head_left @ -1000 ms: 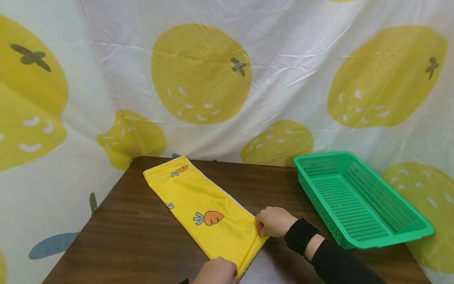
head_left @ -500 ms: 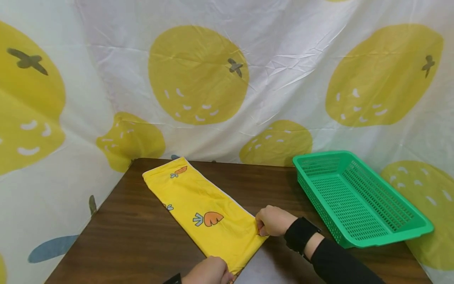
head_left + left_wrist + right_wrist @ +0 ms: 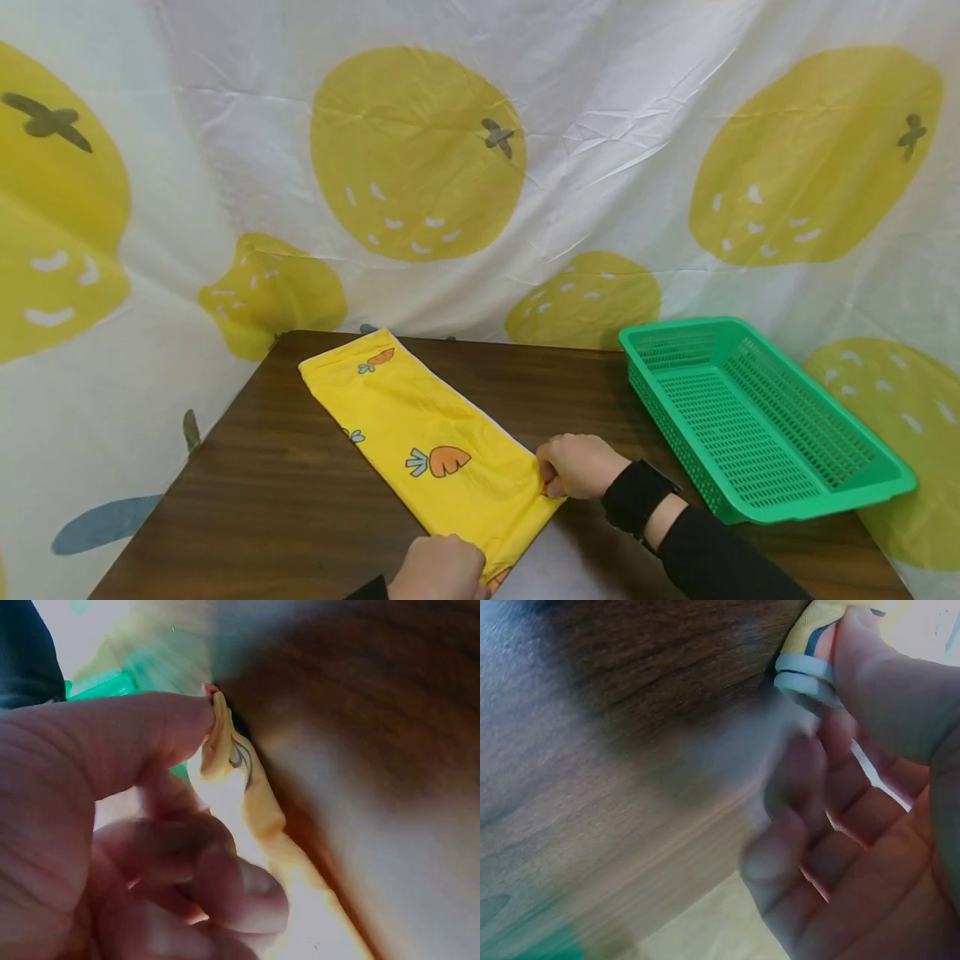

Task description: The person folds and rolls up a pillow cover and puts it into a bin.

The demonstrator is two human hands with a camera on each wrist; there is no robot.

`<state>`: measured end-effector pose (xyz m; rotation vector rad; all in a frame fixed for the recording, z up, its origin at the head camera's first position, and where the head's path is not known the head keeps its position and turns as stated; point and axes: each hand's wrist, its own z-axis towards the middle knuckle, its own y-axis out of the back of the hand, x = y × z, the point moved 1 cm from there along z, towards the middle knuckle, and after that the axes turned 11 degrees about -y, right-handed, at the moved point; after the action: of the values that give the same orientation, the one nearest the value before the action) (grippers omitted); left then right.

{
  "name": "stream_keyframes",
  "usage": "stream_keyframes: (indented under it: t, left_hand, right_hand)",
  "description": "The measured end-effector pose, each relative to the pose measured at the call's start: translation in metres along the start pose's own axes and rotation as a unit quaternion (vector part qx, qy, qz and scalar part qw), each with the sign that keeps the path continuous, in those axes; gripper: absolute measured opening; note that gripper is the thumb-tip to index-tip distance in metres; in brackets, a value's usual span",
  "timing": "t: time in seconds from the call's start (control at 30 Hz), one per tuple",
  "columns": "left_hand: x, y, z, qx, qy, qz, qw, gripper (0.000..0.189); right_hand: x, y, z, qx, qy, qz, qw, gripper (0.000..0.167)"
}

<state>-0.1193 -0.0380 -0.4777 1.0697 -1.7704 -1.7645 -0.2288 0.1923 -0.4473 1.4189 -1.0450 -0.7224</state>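
Note:
A long folded yellow cloth (image 3: 375, 408) printed with carrots lies slantwise on the dark wooden table (image 3: 240, 500). White edging runs along its far end and right side. My left hand (image 3: 441, 568) pinches its near corner at the bottom of the head view. In the left wrist view, the cloth's bunched edge (image 3: 259, 799) sits at the thumb tip, the other fingers curled below. My right hand (image 3: 577, 465) grips the right corner of the near end. Its thumb presses on the white-edged fabric (image 3: 810, 637) in the right wrist view. Part of the cloth's near edge is hidden behind the left hand.
A green plastic basket (image 3: 825, 503) with perforated walls stands on the table's right side, beyond my right forearm. A lemon-print curtain (image 3: 585, 192) hangs behind the table and along its left side.
My left hand has shifted slightly left and up with the near corner. The near edge now looks flatter, and an orange print shows beside that hand. My right hand stays nearly still.

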Motion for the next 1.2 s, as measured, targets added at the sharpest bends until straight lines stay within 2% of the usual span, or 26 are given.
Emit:
stream_keyframes:
  t: [0.1, 0.2, 0.3, 0.37, 0.47, 0.53, 0.6, 0.73, 0.8, 0.9, 0.97, 1.03, 1.13, 1.2]
  left_hand:
    - [-0.006, 0.006, 0.001, -0.008, -0.036, 0.037, 0.9986, 0.022]
    - [-0.011, 0.006, 0.002, -0.011, -0.064, 0.072, 0.9953, 0.010]
    - [-0.015, 0.006, 0.000, -0.019, -0.101, 0.126, 0.9866, 0.008]
    - [-0.018, 0.005, 0.000, -0.012, -0.113, 0.151, 0.9820, 0.009]
    - [-0.019, 0.001, 0.001, 0.003, -0.107, 0.162, 0.9809, 0.011]
    - [-0.017, -0.008, 0.004, 0.011, -0.094, 0.141, 0.9854, 0.012]
    - [-0.013, -0.022, 0.010, 0.005, -0.081, 0.113, 0.9902, 0.013]
    - [-0.001, -0.053, 0.023, 0.007, -0.052, 0.031, 0.9981, 0.015]
    - [0.002, -0.060, 0.027, 0.019, -0.034, -0.011, 0.9992, 0.017]
    - [0.001, -0.053, 0.026, 0.041, -0.008, -0.057, 0.9975, 0.019]
    - [-0.003, -0.041, 0.022, 0.045, 0.002, -0.073, 0.9963, 0.022]
    - [-0.008, -0.028, 0.018, 0.045, 0.009, -0.081, 0.9957, 0.024]
    - [-0.015, -0.014, 0.015, 0.047, 0.021, -0.089, 0.9947, 0.029]
    - [-0.014, -0.017, 0.018, 0.055, 0.031, -0.095, 0.9935, 0.030]
  right_hand:
    - [0.001, -0.001, 0.000, -0.021, 0.017, -0.025, 0.9993, 0.034]
    - [0.003, -0.002, 0.001, -0.019, 0.029, -0.023, 0.9991, 0.034]
    - [0.004, -0.003, 0.001, -0.012, 0.036, -0.010, 0.9992, 0.033]
    - [0.003, -0.003, 0.001, -0.009, 0.041, -0.002, 0.9991, 0.032]
    - [0.002, -0.005, -0.001, -0.011, 0.053, 0.008, 0.9985, 0.029]
    - [0.000, -0.006, -0.003, -0.021, 0.068, 0.013, 0.9974, 0.025]
    - [-0.003, -0.007, -0.006, -0.039, 0.090, 0.015, 0.9951, 0.020]
    - [-0.010, -0.011, -0.015, -0.070, 0.146, 0.005, 0.9867, 0.012]
    - [-0.013, -0.012, -0.019, -0.066, 0.160, 0.004, 0.9850, 0.013]
    - [-0.015, -0.012, -0.023, -0.049, 0.159, 0.002, 0.9860, 0.027]
    - [-0.015, -0.012, -0.023, -0.044, 0.154, -0.005, 0.9870, 0.034]
    - [-0.014, -0.013, -0.022, -0.056, 0.163, -0.023, 0.9848, 0.034]
    - [-0.014, -0.016, -0.021, -0.096, 0.194, -0.061, 0.9744, 0.026]
    - [-0.014, -0.017, -0.021, -0.128, 0.218, -0.082, 0.9641, 0.019]
